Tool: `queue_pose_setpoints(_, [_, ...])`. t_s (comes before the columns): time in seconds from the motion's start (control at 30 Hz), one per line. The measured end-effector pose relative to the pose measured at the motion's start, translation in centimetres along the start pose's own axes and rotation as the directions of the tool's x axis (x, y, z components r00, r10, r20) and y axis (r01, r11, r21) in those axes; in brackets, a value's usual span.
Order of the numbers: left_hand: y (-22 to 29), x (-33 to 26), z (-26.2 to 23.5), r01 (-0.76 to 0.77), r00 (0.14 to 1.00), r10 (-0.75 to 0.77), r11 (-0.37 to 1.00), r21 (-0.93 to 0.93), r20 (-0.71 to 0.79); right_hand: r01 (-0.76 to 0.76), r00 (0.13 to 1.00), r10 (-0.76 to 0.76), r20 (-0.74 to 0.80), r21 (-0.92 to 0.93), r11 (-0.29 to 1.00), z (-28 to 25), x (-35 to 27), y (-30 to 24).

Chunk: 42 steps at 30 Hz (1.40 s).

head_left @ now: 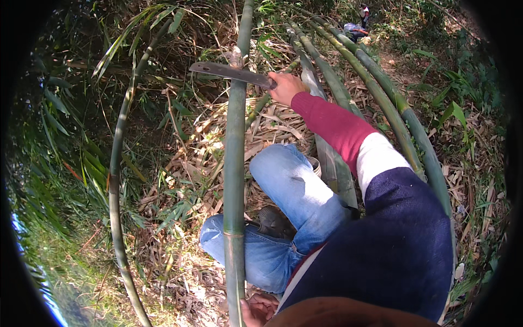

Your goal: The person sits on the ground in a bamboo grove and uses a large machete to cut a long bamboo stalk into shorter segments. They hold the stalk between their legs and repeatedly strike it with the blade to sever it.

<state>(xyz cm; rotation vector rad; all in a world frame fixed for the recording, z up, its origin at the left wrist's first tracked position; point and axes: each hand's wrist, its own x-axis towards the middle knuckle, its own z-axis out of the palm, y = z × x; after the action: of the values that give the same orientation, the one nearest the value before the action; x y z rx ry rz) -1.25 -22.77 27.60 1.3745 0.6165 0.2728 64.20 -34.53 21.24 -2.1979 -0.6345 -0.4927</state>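
Note:
My right hand [287, 89] is closed round the handle of a long, dark-bladed machete [218, 70]. Its blade crosses over a thick green bamboo pole [234, 147] near a pale, rough joint. The pole runs lengthwise from the top of the view to the bottom, passing over my bent leg in blue jeans [294, 180]. At the lower edge, my left hand [260, 309] is against the pole's right side with its fingers curled; part of its grip is hidden.
Several long bamboo poles [376, 87] lie to the right. A thinner curved bamboo stem [115, 163] stands at the left, beside dense leafy growth [49, 131]. Dry fallen leaves [190, 272] cover the ground. A dark bundle [355, 31] rests at the far right.

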Motion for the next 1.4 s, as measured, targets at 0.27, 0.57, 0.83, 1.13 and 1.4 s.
queue_pose_setpoints(0.27, [16.9,11.8,11.2,-0.349,0.929,0.36,0.776,0.525,0.085,0.015,1.0,-0.011,-0.024,0.17,0.985,-1.1,1.8,2.4])
queue_pose_setpoints(0.57, [14.3,28.1,14.0,-0.129,0.928,-0.093,0.828,0.546,0.361,0.097,0.995,-0.096,0.015,-0.163,0.982,-4.4,1.0,3.0])
queue_pose_setpoints(0.83, [13.7,28.6,13.9,0.054,0.878,-0.249,0.9,0.433,0.408,0.525,0.846,-0.408,0.342,-0.408,0.747,-10.2,-1.0,-4.9])
queue_pose_setpoints(1.13, [12.0,27.6,12.3,-0.265,0.929,0.029,0.749,0.607,0.369,0.552,0.804,-0.279,0.526,-0.485,0.678,-11.2,0.0,-11.3])
queue_pose_setpoints(1.4, [13.2,26.8,11.9,-0.167,0.937,-0.114,0.687,0.707,0.331,0.544,0.749,-0.144,0.646,-0.477,0.691,-11.4,-1.6,-16.4])
